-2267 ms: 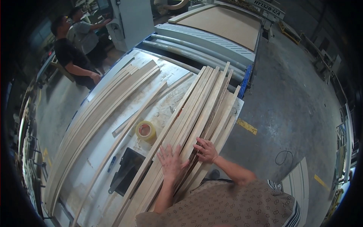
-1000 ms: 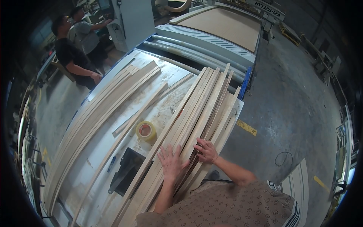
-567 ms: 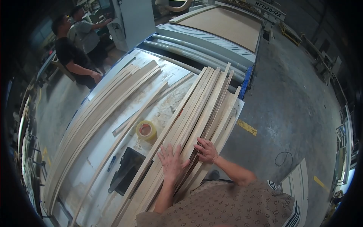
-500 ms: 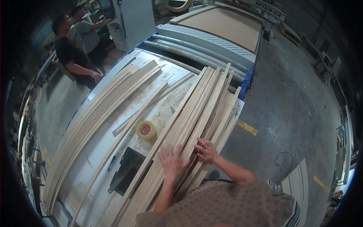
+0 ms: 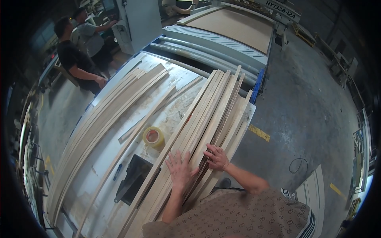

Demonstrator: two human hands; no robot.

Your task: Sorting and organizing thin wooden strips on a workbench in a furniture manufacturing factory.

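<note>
My left hand (image 5: 181,170) lies flat, fingers spread, on top of a bundle of long pale wood strips (image 5: 193,115). Beside it to the right, my right hand (image 5: 218,158) rests on the strips with its fingers apart and slightly bent, near a dark gap between them. Neither hand is wrapped round a strip. The strips run lengthwise along the white table (image 5: 93,180), with their far ends uneven near the rollers. Left of the bundle are a roll of clear tape (image 5: 153,137), a black tray-like object (image 5: 134,180) and a blue pen (image 5: 117,171).
More strips lie in a stack (image 5: 107,119) along the table's left side. Several loose thin strips (image 5: 139,127) cross between the stacks. Metal rollers (image 5: 186,51) and a flat machine bed (image 5: 234,27) stand beyond. Two people (image 5: 77,59) stand at the far left by a cabinet.
</note>
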